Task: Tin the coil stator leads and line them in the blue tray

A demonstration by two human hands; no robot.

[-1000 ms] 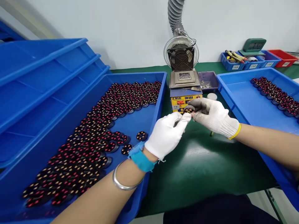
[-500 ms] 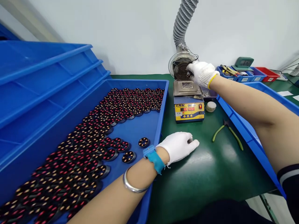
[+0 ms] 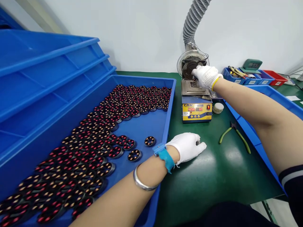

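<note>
My right hand (image 3: 206,76), in a white knitted glove, is closed on a motor stator (image 3: 194,78). The stator is mostly hidden by the fingers; only a dark, reddish edge shows, right over the bath of the solder pot (image 3: 197,110). On the green bench in front of the pot lies my gloved left hand (image 3: 187,147), palm down, thumb apart from the loosely bent fingers, nothing visible in it. Beside it, the blue tray (image 3: 168,116) holds many round black stators with red or copper-coloured windings; two stand apart, one being this stator (image 3: 150,141).
Green-handled cutters (image 3: 234,134) lie right of my left hand, near a blue tray (image 3: 258,138). A round whitish pad (image 3: 218,108) sits beside the pot. Behind stand small bins (image 3: 252,81), a clock (image 3: 252,64) and a grey exhaust hose (image 3: 193,25). Stacked blue trays (image 3: 54,63) rise at left.
My right hand has lowered slightly toward the solder bath with the stator. The whole view has shifted a little; my left hand stays at the same place on the bench.
</note>
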